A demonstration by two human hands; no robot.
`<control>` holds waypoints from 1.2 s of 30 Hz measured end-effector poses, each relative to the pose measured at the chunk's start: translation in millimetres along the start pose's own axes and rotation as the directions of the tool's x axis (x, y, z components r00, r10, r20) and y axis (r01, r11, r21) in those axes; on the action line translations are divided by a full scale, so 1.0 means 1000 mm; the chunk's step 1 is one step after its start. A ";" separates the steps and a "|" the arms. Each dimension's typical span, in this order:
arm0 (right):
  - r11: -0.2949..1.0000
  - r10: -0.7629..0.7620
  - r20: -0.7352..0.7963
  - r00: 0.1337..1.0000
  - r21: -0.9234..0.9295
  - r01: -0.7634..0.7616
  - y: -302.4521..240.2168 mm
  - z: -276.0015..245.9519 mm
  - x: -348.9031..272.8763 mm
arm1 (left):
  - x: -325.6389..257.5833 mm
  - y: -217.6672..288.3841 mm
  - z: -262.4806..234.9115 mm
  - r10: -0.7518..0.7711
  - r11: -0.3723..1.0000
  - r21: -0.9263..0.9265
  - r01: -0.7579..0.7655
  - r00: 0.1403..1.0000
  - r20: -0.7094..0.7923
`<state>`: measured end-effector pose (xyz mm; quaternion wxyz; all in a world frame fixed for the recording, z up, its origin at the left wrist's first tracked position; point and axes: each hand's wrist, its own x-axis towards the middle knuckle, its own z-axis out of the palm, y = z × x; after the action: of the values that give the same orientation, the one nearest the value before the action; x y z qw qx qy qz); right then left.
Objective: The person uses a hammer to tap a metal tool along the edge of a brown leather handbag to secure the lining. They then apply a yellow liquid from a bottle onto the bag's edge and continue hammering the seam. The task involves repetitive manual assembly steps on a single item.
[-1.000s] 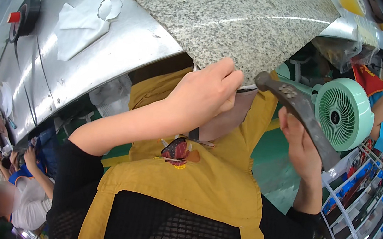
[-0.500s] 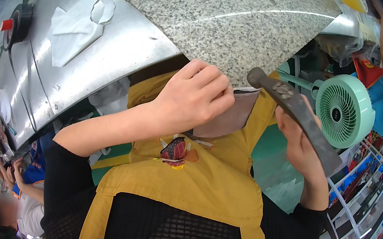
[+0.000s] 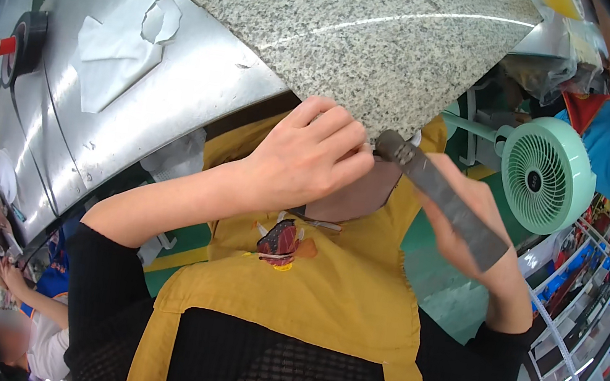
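My left hand (image 3: 318, 150) is closed at the near corner of a speckled granite slab (image 3: 354, 50), its fingers curled over the top of a flat mauve-brown piece (image 3: 358, 196) that looks like leather or fabric. The piece hangs from the slab's edge over my yellow apron (image 3: 299, 290). My fingertips are partly hidden. In my right hand (image 3: 483, 198) is a dark hammer (image 3: 446, 201), held slantwise with its rounded head close to my left fingers at the slab's edge. Whether the head touches the piece cannot be made out.
To the left, a metal table (image 3: 180, 82) carries a torn white sheet (image 3: 118, 62) and a black roll with a red core (image 3: 25, 46). A mint-green fan (image 3: 546, 176) stands at the right, with racks (image 3: 575, 303) below it. Other people are at both sides.
My right hand has brought the hammer down and left, so its head is now at the slab's edge beside my left hand. The left hand has barely moved.
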<state>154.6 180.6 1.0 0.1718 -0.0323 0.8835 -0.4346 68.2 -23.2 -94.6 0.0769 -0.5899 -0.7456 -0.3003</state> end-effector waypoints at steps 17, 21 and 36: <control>0.994 0.044 -0.087 0.995 0.105 -0.034 -0.007 0.004 -0.007 | -0.006 -0.015 0.004 0.056 0.995 -0.073 -0.061 0.996 -0.073; 1.000 0.024 -0.004 1.000 0.020 -0.024 -0.002 0.009 -0.005 | -0.004 -0.015 0.002 0.093 0.994 -0.053 -0.096 0.994 -0.059; 0.980 0.115 -0.031 0.993 0.166 -0.109 -0.001 0.013 -0.006 | -0.007 -0.007 0.002 -0.123 0.985 -0.128 0.118 0.992 -0.033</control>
<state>164.7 171.7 -3.8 0.1801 0.0406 0.8485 -0.4959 64.0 -28.5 -101.9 0.0364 -0.5410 -0.7578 -0.3630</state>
